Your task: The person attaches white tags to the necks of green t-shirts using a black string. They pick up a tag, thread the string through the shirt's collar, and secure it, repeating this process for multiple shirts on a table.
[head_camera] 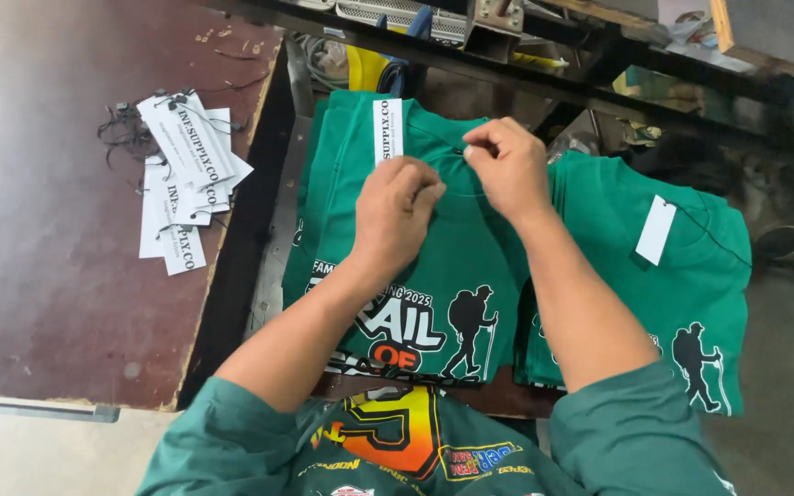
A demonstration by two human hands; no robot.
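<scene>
So from my feed the main thing is the green shirt (434, 266) on top of the stack in the middle, folded flat with a printed hiker figure and lettering on the near part. A white paper tag (387, 129) lies at its collar, pointing toward the far edge, and a thin string seems to run from it across the neckline, though it's too fine for me to be sure

Left hand (394, 213) is curled into a loose fist right on the collar area, fingertips pinched together on the fabric or the string, can't tell which. Right hand (505, 163) is just beside it to the right, thumb and forefinger pressed together at the neckline, looks like pinching that same string. The two hands are close but not touching

To the right there's a second pile of green shirts (673, 276), same hiker print, with its own white tag (655, 230) lying on top. Left of the stack sits a dark reddish-brown table (57, 276) with a loose heap of white tags (184, 179) and their black strings near its far right corner. Along the far side runs a dark metal shelf (526, 55) with clutter. Green sleeves at the near edge
</scene>
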